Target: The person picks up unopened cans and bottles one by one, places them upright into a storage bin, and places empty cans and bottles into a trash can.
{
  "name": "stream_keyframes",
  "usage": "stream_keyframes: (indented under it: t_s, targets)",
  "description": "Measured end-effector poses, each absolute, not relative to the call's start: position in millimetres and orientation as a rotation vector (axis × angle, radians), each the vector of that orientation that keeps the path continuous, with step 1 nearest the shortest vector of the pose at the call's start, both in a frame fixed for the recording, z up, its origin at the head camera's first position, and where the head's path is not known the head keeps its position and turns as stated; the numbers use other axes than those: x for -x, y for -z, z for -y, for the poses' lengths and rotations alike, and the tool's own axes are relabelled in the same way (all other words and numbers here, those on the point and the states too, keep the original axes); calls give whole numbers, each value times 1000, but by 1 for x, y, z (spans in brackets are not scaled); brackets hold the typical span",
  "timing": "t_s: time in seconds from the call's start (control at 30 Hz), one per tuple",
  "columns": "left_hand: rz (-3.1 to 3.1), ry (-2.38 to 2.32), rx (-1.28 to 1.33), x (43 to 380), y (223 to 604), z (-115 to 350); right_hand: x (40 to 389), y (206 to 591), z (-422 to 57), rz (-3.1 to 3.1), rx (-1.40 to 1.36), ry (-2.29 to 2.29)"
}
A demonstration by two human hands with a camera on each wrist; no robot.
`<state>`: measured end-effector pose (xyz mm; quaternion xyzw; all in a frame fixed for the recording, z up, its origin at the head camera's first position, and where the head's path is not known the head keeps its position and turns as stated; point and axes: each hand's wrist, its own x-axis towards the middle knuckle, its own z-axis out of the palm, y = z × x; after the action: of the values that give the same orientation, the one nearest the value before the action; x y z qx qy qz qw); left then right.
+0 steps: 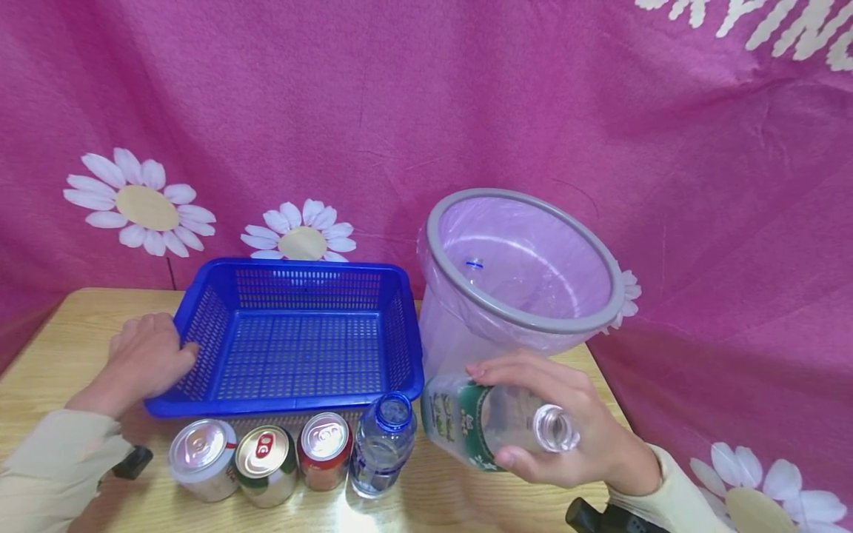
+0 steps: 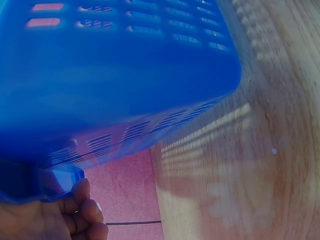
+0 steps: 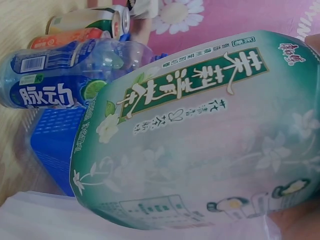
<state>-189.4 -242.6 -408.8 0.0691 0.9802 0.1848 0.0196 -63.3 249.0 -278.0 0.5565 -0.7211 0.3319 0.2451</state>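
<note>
I've got left hand [image 1: 143, 359] gripping the blue basket [image 1: 280, 406] by its left rim, right hand [image 1: 586, 422] gripping the green-label bottle [image 1: 476, 426], tilted, in front of the bin [image 1: 448, 337].

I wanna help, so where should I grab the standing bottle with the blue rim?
Hold the bottle round its body, below the neck, probably from the right: it stands upright, with the red can close on its left and the blue basket behind.

The green-labelled bottle [image 3: 190, 135] in my right hand [image 1: 589, 433] reads 茉莉清茶; beside my grip, the blue-labelled bottle's [image 3: 52, 75] lettering seems uncertain; beyond, the backdrop [image 1: 400, 111] shows "YING".
</note>
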Motion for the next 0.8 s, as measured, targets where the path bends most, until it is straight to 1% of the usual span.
stream_keyframes:
  t_s: [0.5,0.8]
  targets:
    - [-3050,-572,-214,192,412,245,65,263,-241,1802,-1578,-917]
    - [-3034,-587,-208,193,413,245,64,255,-237,1698,-1565,-918]
